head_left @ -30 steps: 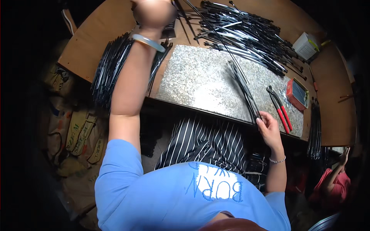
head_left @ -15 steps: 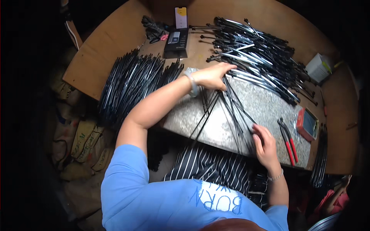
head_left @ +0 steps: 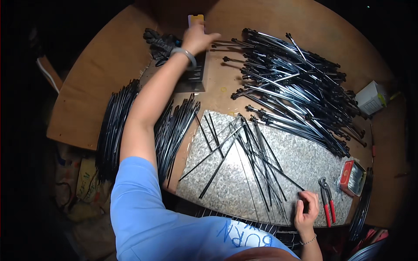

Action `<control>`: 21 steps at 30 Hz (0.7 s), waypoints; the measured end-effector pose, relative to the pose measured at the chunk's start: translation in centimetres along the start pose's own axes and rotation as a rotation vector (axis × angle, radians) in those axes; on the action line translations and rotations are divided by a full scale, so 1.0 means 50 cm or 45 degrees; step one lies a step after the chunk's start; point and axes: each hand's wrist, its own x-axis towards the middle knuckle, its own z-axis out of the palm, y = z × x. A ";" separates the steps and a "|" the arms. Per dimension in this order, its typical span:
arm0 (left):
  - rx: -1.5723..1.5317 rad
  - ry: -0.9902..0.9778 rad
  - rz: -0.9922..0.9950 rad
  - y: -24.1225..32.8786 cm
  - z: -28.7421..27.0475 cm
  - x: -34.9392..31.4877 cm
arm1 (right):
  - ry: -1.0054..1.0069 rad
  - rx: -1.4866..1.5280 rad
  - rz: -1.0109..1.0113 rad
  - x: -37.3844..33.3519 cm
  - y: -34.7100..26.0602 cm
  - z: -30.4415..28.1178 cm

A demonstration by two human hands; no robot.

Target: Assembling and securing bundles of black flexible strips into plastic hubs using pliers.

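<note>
My left hand (head_left: 198, 40) is stretched far forward over a dark box (head_left: 198, 78), its thumb out to the side and its fingers in front of an upright phone (head_left: 196, 18). Whether a fingertip touches the screen is hidden. Low on the right of the speckled stone slab (head_left: 305, 152) rests my right hand (head_left: 308, 211), loosely curled, thumb and fingers apart. The end of one thin black rod (head_left: 289, 178) reaches its knuckles. Several more such rods lie crossed and fanned on the slab. Red-handled pliers (head_left: 326, 202) lie just right of that hand.
A big heap of black rods with end fittings (head_left: 291, 82) fills the back right. Upright-leaning bundles of thin rods (head_left: 174, 130) stand at left. A red tin (head_left: 352, 178) and a white carton (head_left: 370, 98) sit at right; dark gloves (head_left: 159, 45) lie at back left.
My left hand has left the rods and moved forward and left to the phone. The rods it touched now lie on the slab. My view has shifted, and my right hand sits lower in it.
</note>
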 end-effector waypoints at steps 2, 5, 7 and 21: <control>0.266 0.164 -0.166 -0.097 0.030 0.091 | -0.006 0.004 0.009 0.001 -0.007 0.002; 0.453 0.181 -0.301 -0.181 0.088 0.164 | -0.038 0.002 0.028 0.004 -0.006 0.000; 0.206 0.082 -0.440 -0.204 0.108 0.196 | -0.057 -0.009 0.033 0.005 -0.005 0.000; 0.360 0.122 -0.200 -0.149 0.082 0.163 | -0.044 -0.021 -0.004 0.011 -0.011 0.003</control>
